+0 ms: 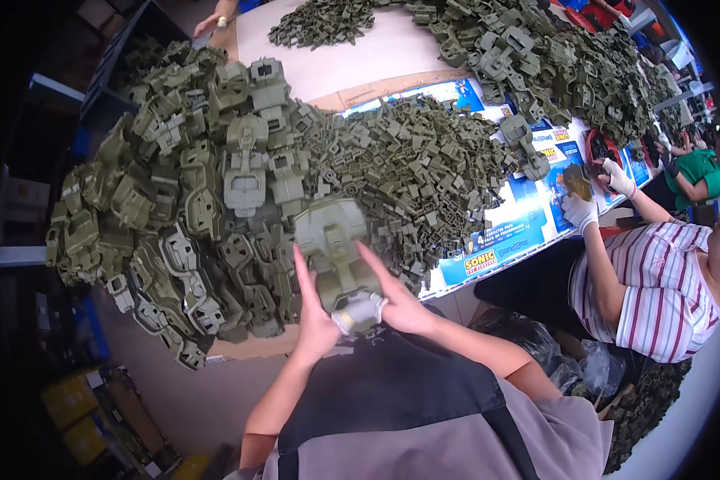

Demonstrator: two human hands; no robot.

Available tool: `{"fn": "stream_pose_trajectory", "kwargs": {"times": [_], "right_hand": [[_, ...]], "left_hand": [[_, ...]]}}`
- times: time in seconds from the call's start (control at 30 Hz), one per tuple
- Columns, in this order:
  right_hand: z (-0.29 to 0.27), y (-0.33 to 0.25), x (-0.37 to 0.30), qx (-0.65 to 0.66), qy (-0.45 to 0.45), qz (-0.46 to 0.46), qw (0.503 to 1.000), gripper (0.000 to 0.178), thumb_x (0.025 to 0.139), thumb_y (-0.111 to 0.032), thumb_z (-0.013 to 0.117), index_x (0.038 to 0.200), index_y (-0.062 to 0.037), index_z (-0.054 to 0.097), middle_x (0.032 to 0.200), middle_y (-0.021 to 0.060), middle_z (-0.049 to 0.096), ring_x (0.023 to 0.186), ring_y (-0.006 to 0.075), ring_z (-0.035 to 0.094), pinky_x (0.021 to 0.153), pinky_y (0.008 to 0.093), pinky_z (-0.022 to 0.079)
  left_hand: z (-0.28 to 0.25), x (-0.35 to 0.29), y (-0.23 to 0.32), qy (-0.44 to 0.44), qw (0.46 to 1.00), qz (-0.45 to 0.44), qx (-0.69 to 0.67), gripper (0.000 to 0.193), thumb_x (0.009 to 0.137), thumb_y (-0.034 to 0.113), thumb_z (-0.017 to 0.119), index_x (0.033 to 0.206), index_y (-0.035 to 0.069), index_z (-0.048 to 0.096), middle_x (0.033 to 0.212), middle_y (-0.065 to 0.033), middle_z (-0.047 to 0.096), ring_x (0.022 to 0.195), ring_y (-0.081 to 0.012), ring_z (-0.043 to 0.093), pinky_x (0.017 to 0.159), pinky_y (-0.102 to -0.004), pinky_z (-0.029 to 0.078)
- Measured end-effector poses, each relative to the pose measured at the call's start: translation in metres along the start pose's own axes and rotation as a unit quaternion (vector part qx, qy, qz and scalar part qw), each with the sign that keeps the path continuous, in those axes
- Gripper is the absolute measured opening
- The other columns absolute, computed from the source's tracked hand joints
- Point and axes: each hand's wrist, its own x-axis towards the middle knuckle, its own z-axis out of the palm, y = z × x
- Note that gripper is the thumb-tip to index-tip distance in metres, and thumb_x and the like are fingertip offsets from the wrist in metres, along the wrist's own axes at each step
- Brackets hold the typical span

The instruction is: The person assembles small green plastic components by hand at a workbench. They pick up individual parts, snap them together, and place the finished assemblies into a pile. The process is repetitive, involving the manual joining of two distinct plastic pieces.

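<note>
Dark apron, one, over a grey shirt; nearest item. Hands, two, bare: left hand and right hand, set at either side of one olive-green moulded part, holding it between them. Part: motion-blurred, in front of the apron, over the near side of the surface. Large olive shells: piled, left. Small olive pieces: loose heap, just beyond and right. Co-worker in striped shirt, far right: white gloves.
</note>
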Motion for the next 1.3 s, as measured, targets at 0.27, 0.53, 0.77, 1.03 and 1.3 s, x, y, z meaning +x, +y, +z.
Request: {"fn": "stream_pose_trajectory", "kwargs": {"times": [0.27,0.53,0.77,1.03,1.3], "right_hand": [[-0.074,0.011,-0.006,0.162,-0.124,0.151,0.967,0.076,0.069,-0.001,0.049,0.141,-0.0076,0.027,0.138,0.0221,0.037,0.127,0.0328,0.038,0.104,0.0376,0.032],[-0.07,0.04,0.072,-0.597,0.113,-0.087,0.79,0.042,0.077,-0.016,0.06,0.119,-0.0149,0.056,0.106,0.0161,0.051,0.098,0.0313,0.05,0.083,0.0383,0.043],[-0.103,0.069,0.092,-0.61,0.086,-0.16,0.771,0.033,0.069,-0.002,0.061,0.1,-0.0095,0.056,0.091,0.0122,0.057,0.085,0.0301,0.058,0.073,0.0374,0.049],[-0.046,-0.015,0.035,-0.364,-0.016,-0.115,0.924,0.034,0.073,-0.006,0.066,0.106,-0.0096,0.059,0.091,0.0143,0.059,0.086,0.0332,0.059,0.074,0.0394,0.049],[-0.056,-0.021,0.023,-0.34,-0.065,-0.052,0.937,0.026,0.078,-0.009,0.06,0.104,-0.0077,0.06,0.085,0.0169,0.061,0.078,0.0366,0.061,0.071,0.0417,0.05]], "left_hand": [[-0.066,-0.032,-0.054,-0.038,0.999,-0.014,-0.004,0.107,0.076,-0.004,0.063,0.141,0.016,-0.02,0.136,-0.0254,0.032,0.103,-0.0267,0.059,0.081,-0.0363,0.052],[-0.057,-0.012,-0.034,0.004,0.914,-0.11,-0.391,0.072,0.082,0.044,0.061,0.135,0.009,0.027,0.114,-0.0183,0.054,0.098,-0.0318,0.06,0.087,-0.047,0.049],[-0.05,0.017,-0.033,0.111,0.92,-0.212,-0.31,0.044,0.086,0.039,0.055,0.113,0.004,0.054,0.097,-0.0132,0.064,0.086,-0.0231,0.065,0.074,-0.0337,0.053],[-0.052,0.027,-0.033,-0.056,0.939,-0.217,-0.259,0.087,0.079,0.032,0.068,0.141,0.0,0.017,0.129,-0.0124,0.046,0.114,-0.0215,0.051,0.098,-0.0347,0.042],[-0.043,0.045,-0.019,-0.212,0.948,-0.199,-0.13,0.07,0.076,0.025,0.07,0.135,0.006,0.036,0.111,-0.0071,0.056,0.097,-0.0155,0.056,0.079,-0.0282,0.045]]}}
